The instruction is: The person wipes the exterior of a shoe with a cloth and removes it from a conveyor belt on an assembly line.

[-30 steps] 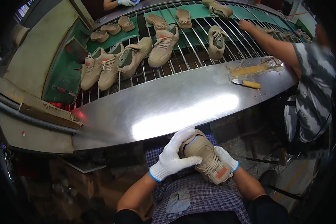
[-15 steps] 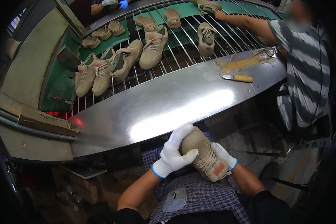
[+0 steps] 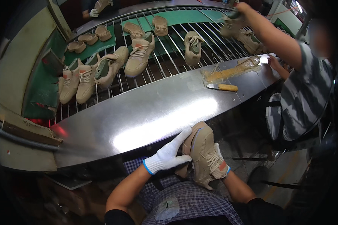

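Note:
Above my lap, a tan lace-up shoe upper (image 3: pixel 206 152) with an orange patch is held tilted, its toe toward the metal table. Along its left side sits a tan sole (image 3: pixel 186 148); a bluish line runs down the upper's edge beside it, and I cannot tell how far the two are joined. My left hand (image 3: pixel 168 154), in a white knit glove with a blue cuff, grips the sole between thumb and fingers. Mostly hidden behind the shoe, my right hand (image 3: pixel 218 150), gloved too, holds the upper from the right.
A metal ledge (image 3: pixel 101 116) lies ahead, with a wooden-handled knife (image 3: pixel 222 87) and a tape-covered patch (image 3: pixel 229 74). Beyond, a bar rack (image 3: pixel 169 62) carries several tan shoes (image 3: pixel 139 56) and soles (image 3: pixel 160 25). At right, a co-worker (image 3: pixel 306 93) reaches over the rack.
The shoe has turned in my hands, and its sole now shows on the left. My left hand has shifted from the toe to the sole. The co-worker's arm has risen, lifting a shoe.

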### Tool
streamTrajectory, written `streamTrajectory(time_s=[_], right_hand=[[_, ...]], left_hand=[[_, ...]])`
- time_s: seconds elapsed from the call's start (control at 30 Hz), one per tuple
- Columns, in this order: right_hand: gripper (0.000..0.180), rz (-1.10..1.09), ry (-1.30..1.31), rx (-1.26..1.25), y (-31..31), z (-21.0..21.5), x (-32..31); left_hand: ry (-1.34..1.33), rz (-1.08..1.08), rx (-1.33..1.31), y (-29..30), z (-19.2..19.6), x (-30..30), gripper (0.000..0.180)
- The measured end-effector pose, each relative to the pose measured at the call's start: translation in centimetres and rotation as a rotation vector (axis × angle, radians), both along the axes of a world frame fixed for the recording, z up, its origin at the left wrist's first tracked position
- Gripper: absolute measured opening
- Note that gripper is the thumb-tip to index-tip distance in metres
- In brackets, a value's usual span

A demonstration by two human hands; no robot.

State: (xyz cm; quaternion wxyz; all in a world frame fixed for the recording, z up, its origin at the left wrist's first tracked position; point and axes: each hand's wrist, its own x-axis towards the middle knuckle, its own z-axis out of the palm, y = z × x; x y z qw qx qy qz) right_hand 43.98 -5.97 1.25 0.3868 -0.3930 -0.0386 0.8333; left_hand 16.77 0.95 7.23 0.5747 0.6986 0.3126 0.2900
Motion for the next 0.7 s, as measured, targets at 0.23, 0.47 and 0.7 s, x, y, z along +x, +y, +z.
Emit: streamTrajectory(time_s=[0.23, 0.47, 0.7], right_hand=[[0.09, 0.053, 0.541, 0.243, -1.2, -1.3, 1.1], [0.089, -0.14, 0.201, 0.018, -3.0, -2.4, 1.3], [0.089, -0.116, 0.009, 0.061, -2.6, 0.8, 1.0]], left_hand=[[-0.004, 0.198, -0.058, -0.5, 0.9, 3.8, 0.088], [-0.105, 0.117, -0.206, -1.6, 0.8, 4.0, 0.088], [-0.089, 0.109, -0.154, -2.7, 0.1, 5.0, 0.092]])
